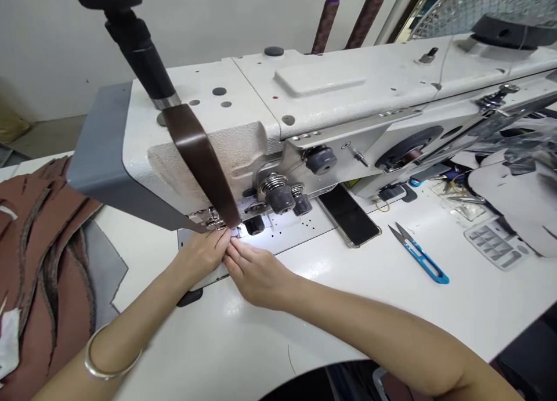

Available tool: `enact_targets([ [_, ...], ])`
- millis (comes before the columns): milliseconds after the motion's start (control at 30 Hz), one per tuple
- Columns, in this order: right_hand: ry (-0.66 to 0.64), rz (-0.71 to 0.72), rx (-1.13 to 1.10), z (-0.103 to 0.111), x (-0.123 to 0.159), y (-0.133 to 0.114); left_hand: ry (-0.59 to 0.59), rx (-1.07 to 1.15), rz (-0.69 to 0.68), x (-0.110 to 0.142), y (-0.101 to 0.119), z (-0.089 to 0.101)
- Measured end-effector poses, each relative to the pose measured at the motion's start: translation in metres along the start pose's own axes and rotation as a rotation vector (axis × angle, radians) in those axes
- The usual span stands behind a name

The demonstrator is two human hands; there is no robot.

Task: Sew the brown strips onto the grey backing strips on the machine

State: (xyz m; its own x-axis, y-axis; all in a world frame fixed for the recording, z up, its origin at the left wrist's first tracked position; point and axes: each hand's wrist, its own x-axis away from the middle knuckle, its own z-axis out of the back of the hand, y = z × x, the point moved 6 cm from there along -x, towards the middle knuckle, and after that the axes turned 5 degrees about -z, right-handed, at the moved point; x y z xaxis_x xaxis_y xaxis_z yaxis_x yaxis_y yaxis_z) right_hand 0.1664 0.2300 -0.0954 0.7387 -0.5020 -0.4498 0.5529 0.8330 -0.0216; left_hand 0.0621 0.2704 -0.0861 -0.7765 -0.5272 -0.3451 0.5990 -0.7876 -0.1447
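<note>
Both the left hand (202, 253) and right hand (256, 273) are partly curled, fingertips together beneath the head of the white-and-grey metal sewing machine (304, 111) on the glossy white table (369, 273); any grip is hidden. Fine positioning seems underway; the next move likely calls for steady fingertips.

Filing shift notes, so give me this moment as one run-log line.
left hand, right hand: close together at sewing machine | grip: unclear | phone, snips: right of hands | brown pieces: left of hands
</note>
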Motion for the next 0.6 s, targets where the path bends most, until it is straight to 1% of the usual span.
enact_targets([
  [133,-0.036,-0.009,-0.037,-0.002,0.001,0.001,-0.068,0.022,0.090,0.002,-0.008,-0.007],
  [233,-0.042,-0.006,-0.058,-0.003,0.002,0.002,-0.119,0.060,0.176,0.000,-0.013,-0.009],
  [333,-0.035,-0.005,-0.069,-0.003,0.002,0.003,-0.165,0.051,0.240,-0.004,-0.015,-0.010],
  [600,0.059,-0.014,-0.022,0.005,0.003,0.002,-0.245,-0.080,0.212,-0.009,-0.014,-0.011],
])
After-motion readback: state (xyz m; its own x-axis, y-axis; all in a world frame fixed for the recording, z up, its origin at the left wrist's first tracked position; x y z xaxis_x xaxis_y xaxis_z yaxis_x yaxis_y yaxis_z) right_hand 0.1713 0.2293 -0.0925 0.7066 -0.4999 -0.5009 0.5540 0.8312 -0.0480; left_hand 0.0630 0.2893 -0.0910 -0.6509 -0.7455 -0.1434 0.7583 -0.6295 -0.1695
